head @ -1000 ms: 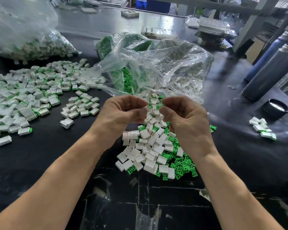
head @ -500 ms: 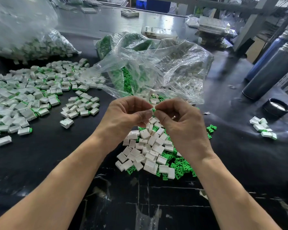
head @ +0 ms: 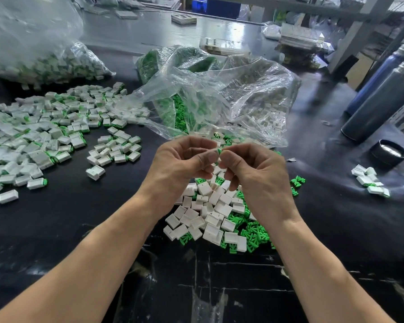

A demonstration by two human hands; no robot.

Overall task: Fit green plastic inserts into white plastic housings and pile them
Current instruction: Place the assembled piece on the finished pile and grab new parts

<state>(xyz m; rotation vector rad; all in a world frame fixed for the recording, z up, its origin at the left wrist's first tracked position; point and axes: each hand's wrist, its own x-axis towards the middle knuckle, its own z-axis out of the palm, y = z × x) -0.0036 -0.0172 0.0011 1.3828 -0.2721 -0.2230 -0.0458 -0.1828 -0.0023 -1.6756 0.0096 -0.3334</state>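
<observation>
Green insert [head: 219, 151] pinched between left hand [head: 182, 164] and right hand [head: 254, 173], above loose white housings [head: 210, 206].

The left hand [head: 182, 164] and right hand [head: 257, 176] meet fingertip to fingertip, hiding nearly all of the white housing [head: 214, 152] and green insert [head: 219, 151] pinched between them. The far-left bag of parts [head: 44, 59] is blurred and cut by the frame edge. Clear plastic bags [head: 219, 94] veil their contents.
</observation>
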